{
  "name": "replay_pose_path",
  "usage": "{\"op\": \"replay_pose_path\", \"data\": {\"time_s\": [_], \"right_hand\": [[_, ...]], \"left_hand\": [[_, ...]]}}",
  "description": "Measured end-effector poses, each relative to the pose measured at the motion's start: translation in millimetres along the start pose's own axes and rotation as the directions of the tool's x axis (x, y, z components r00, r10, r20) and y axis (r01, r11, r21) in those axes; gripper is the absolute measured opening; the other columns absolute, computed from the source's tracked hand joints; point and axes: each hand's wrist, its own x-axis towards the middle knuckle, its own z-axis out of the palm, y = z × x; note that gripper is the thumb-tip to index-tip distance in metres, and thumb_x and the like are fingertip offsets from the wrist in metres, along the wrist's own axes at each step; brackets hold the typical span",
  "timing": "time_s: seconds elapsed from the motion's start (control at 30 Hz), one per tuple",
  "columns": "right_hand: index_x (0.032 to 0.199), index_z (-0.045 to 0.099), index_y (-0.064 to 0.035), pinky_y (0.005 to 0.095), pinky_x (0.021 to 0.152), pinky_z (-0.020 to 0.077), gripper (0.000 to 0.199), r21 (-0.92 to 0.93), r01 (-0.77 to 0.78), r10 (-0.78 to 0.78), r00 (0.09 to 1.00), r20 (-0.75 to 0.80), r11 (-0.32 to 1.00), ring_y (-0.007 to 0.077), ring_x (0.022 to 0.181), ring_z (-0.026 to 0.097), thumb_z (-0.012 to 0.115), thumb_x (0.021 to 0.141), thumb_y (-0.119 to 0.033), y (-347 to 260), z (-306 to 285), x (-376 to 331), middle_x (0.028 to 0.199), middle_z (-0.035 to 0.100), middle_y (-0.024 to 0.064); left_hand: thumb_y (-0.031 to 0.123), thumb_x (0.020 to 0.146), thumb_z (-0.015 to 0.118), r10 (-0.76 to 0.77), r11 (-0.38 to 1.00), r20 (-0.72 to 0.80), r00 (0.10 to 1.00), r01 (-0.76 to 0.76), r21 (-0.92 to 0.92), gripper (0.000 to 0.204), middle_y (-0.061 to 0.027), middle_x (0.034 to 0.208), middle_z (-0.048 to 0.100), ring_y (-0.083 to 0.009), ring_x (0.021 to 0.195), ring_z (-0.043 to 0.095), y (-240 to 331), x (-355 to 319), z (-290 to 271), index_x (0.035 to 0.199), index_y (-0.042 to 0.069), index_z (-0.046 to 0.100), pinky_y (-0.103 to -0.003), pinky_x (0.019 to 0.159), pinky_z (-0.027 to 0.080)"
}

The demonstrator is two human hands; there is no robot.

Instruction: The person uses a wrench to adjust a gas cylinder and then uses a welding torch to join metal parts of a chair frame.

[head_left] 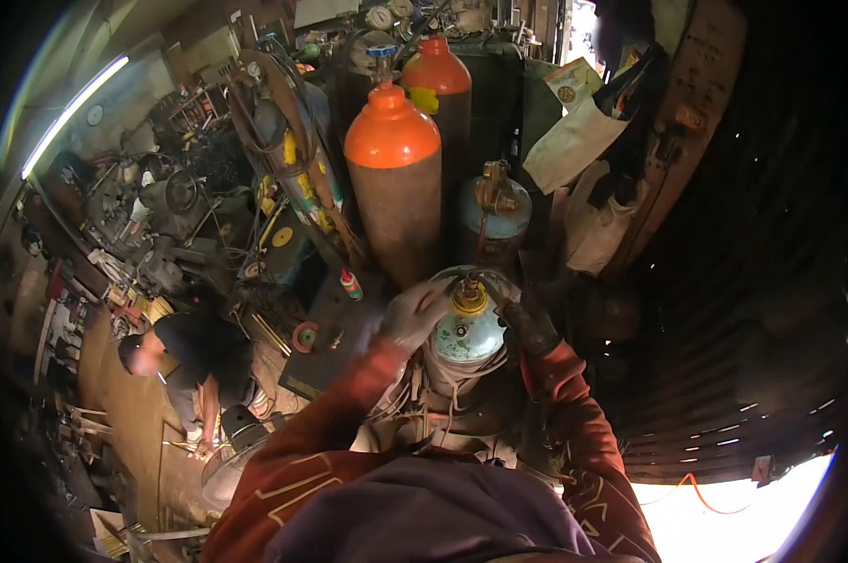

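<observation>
A gas cylinder (468, 342) with a worn pale-green top stands upright in front of me. Its neck has a yellow collar (469, 298) and a brass-coloured valve (472, 281). My left hand (413, 319), in a pale grey work glove, is at the left of the neck with its fingers curled inward. My right hand (533, 328), in a darker glove, is closed at the right of the neck. A thin dark curved line, perhaps a hose, passes behind the valve between both hands. What each hand grips is too small and dim to make out. Hoses (454, 372) wrap round the cylinder below.
Two tall orange-topped cylinders (393, 141) and a bluish cylinder (495, 211) stand beyond. A red-and-white bottle (351, 285) is on a dark surface at left. Another person (204, 352) bends low at far left among tools. Cloth bags (579, 141) hang at right beside dark corrugated sheeting.
</observation>
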Motion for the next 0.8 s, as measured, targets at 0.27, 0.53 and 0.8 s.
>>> {"op": "replay_pose_path", "data": {"time_s": [0.27,0.53,0.8], "right_hand": [[0.097,0.067,-0.0072,0.0306,0.041,0.0440,0.033,0.087,-0.069,0.080,0.988,-0.129,0.994,0.0146,0.047,0.055,0.065,0.099,-0.040,21.0,18.6,0.6,0.063,0.060,0.0023],[0.096,0.066,-0.0077,0.0315,0.039,0.0437,0.029,0.182,-0.148,0.189,0.954,-0.233,0.972,0.0158,0.045,0.055,0.066,0.100,-0.036,5.0,28.2,4.3,0.063,0.060,0.0040],[0.100,0.066,-0.0069,0.0332,0.042,0.0437,0.030,0.129,-0.083,0.098,0.989,-0.113,0.988,0.0166,0.047,0.055,0.064,0.100,-0.036,13.8,34.8,27.8,0.063,0.060,0.0036]], "left_hand": [[0.049,0.098,0.062,0.135,0.967,0.104,0.985,-0.154,0.203,0.045,-0.0043,0.085,0.071,-0.0156,0.077,0.063,-69.0,95.5,80.0,0.096,0.005,0.071,-0.036,0.069,0.048],[0.058,0.097,0.058,-0.144,0.985,0.171,0.975,0.158,-0.066,0.058,-0.0057,0.071,0.069,-0.0176,0.064,0.062,-83.9,107.2,83.3,0.081,0.004,0.071,-0.036,0.064,0.047],[0.060,0.095,0.059,-0.430,0.846,0.119,0.895,0.446,-0.293,0.064,-0.0074,0.062,0.066,-0.0169,0.059,0.060,-69.2,113.8,82.3,0.069,0.003,0.070,-0.035,0.059,0.046]]}}
